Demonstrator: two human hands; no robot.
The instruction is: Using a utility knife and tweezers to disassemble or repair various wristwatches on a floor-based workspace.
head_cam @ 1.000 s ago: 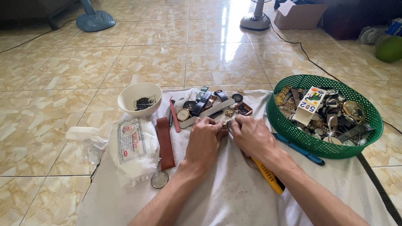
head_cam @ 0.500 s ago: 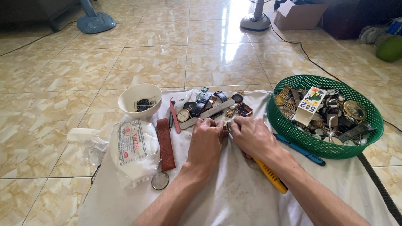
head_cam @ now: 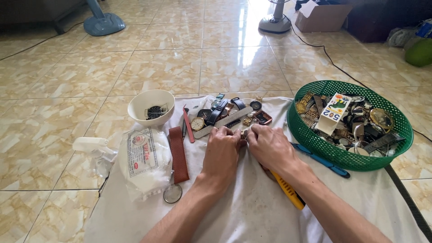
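Head view, looking down at a white cloth point(head_cam: 252, 211) spread on a tiled floor point(head_cam: 148, 67). At the centre of the frame the left hand point(head_cam: 221, 153) and the right hand point(head_cam: 269, 146) meet fingertip to fingertip, both closed together on a small metal watch part point(head_cam: 243, 134) pinched between them just above the cloth; its exact kind is too small to tell.

Containers. Upper left of centre: a white bowl point(head_cam: 140, 102) standing on the cloth's edge, holding one dark round piece with a wire-like frame around it. Right of the frame: a green mesh basket point(head_cam: 306, 135), round and shallow, filled with a heap of watches, metal bands and loose cases, with a small printed card box lying on top of the heap. Left of centre: a white plastic packet point(head_cam: 146, 164) with a printed label, stuffed with white wadding. Top right: an open cardboard box point(head_cam: 321, 15) on the floor, its contents not visible.

Loose items. Above the hands, a row of wristwatches point(head_cam: 225, 112) and a grey flat tool lie on the cloth. A brown leather strap point(head_cam: 177, 153) lies just right of the packet, a round magnifier point(head_cam: 172, 193) below it. A yellow-handled tool point(head_cam: 288, 191) shows under the right forearm; a blue-handled tool point(head_cam: 324, 160) lies beside the basket. A clear spray bottle point(head_cam: 96, 150) lies at the far left.
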